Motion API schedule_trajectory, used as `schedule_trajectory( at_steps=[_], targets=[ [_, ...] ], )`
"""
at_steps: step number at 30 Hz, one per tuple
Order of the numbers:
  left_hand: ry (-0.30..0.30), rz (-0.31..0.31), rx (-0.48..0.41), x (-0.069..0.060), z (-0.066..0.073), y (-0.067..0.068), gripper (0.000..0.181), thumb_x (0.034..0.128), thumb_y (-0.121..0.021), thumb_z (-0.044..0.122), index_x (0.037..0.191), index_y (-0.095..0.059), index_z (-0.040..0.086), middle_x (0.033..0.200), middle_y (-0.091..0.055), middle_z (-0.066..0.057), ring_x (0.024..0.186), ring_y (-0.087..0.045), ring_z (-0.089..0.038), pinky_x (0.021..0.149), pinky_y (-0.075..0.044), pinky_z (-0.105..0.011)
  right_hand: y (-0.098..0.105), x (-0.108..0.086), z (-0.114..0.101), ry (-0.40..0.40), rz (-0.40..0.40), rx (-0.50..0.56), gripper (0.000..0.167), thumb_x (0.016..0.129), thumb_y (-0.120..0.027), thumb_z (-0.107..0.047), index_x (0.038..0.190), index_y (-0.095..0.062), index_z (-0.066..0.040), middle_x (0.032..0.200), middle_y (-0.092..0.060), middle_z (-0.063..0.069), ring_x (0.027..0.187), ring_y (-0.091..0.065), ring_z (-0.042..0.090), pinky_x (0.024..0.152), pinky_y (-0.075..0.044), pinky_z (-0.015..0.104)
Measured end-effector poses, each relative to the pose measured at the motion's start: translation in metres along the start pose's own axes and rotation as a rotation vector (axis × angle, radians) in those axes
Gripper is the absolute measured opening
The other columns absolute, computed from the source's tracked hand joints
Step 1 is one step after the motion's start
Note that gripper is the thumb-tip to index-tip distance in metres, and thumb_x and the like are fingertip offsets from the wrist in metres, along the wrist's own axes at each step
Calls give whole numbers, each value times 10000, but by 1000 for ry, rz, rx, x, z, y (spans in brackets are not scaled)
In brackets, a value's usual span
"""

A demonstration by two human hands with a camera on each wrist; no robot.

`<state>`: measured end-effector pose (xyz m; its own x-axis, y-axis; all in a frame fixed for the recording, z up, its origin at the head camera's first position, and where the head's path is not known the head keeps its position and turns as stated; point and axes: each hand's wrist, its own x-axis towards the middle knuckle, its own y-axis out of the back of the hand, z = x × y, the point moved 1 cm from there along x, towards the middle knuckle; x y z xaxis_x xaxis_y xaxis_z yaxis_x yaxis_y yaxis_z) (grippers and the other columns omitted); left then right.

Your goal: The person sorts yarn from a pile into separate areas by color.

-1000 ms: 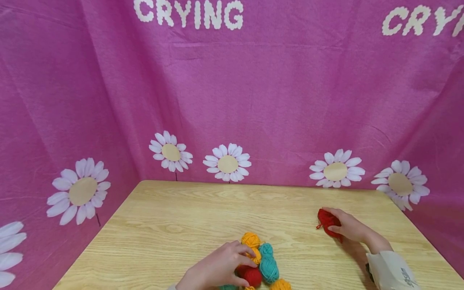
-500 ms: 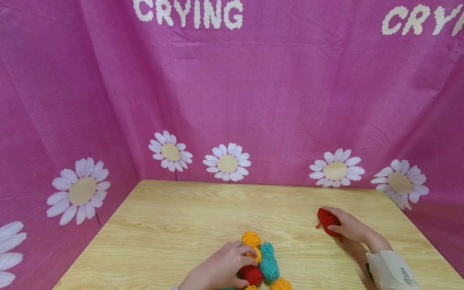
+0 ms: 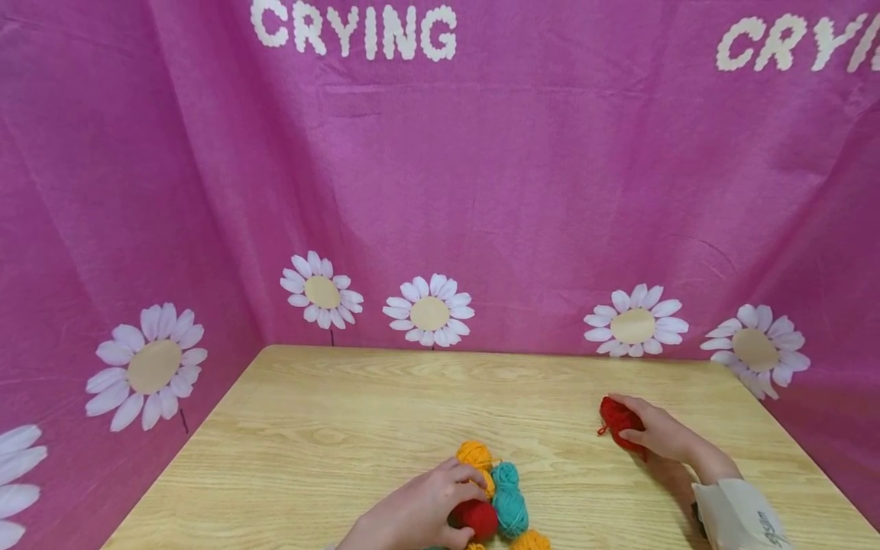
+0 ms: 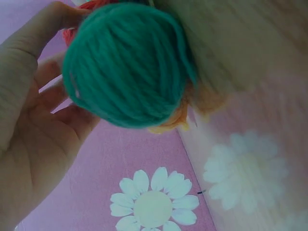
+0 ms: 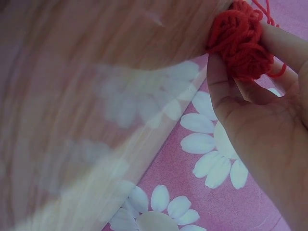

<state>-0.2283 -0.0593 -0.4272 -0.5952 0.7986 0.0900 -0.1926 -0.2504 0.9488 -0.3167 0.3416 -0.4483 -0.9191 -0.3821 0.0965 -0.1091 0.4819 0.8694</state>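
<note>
My left hand (image 3: 421, 506) curls its thumb and fingers round a red yarn ball (image 3: 483, 520) near the table's front edge. Orange yarn balls (image 3: 474, 454) lie just beyond it and teal ones (image 3: 510, 510) to its right. A teal ball (image 4: 127, 65) fills much of the left wrist view, in front of the left hand (image 4: 43, 125), with some red behind it. Over to the right, my right hand (image 3: 663, 434) grips a red yarn bundle (image 3: 616, 420) on the table; the right wrist view shows the looped red yarn (image 5: 240, 43) between its thumb and fingers.
The wooden table (image 3: 344, 428) has a pink curtain (image 3: 481, 191) with white daisies behind it and at the sides. Another orange ball (image 3: 531, 541) sits at the bottom edge of the head view, right of the left hand.
Both hands keep nearly the same places and holds. The whole head view has shifted very slightly.
</note>
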Motion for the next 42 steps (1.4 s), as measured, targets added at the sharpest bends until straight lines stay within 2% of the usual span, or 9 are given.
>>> schedule_trajectory(
  at_steps=[5,10,15,20,26,34,38,42],
  targets=[
    [70,-55,-64,0,3,5,345,849,-756,266,1182,-668,240,1156,-628,120,945,-506,42,777,-491,-84,0,-1,1,16,16,-17,611,874,-686,-78,1379,-412,127,1263,-552,308,1082,-572,385,839,-528,370],
    [75,-55,-78,1,5,7,344,843,-760,238,1175,-667,234,1120,-638,122,908,-500,55,761,-484,-73,1,-2,1,15,8,6,614,876,-682,-75,1382,-404,132,1263,-549,310,1086,-569,389,832,-526,355],
    [54,-24,-92,2,6,8,347,845,-752,212,1182,-667,222,1110,-643,111,897,-498,66,741,-475,-57,2,-3,1,18,15,3,607,876,-682,-76,1379,-410,129,1260,-553,307,1085,-570,388,833,-525,361],
    [44,9,-112,1,8,10,343,847,-750,213,1179,-667,215,1127,-645,101,918,-504,73,731,-474,-49,2,-4,3,5,12,11,611,876,-684,-74,1382,-407,127,1265,-544,315,1082,-566,396,840,-526,426],
    [23,93,-122,2,8,13,310,864,-731,212,1167,-675,183,1134,-653,58,928,-525,49,708,-471,-42,2,-6,5,-24,4,38,630,880,-688,-87,1400,-394,114,1279,-533,326,1086,-565,405,850,-524,477],
    [-8,161,-118,10,6,20,314,861,-714,157,1169,-667,118,1156,-653,0,968,-558,-10,757,-481,-47,1,-6,3,-17,-2,54,650,878,-697,-117,1407,-395,107,1287,-541,316,1083,-572,379,822,-529,356],
    [-20,184,-110,15,4,20,314,857,-711,146,1166,-665,114,1157,-652,-6,969,-567,-20,762,-485,-53,0,-5,3,-11,0,62,649,875,-698,-109,1404,-394,113,1289,-534,327,1084,-566,396,843,-530,432],
    [-5,178,-96,21,4,22,319,860,-713,160,1172,-663,117,1169,-652,-1,986,-575,-34,788,-494,-66,-1,-4,1,-8,5,70,638,873,-694,-87,1399,-398,118,1296,-523,342,1085,-561,413,850,-524,474]
  ],
)
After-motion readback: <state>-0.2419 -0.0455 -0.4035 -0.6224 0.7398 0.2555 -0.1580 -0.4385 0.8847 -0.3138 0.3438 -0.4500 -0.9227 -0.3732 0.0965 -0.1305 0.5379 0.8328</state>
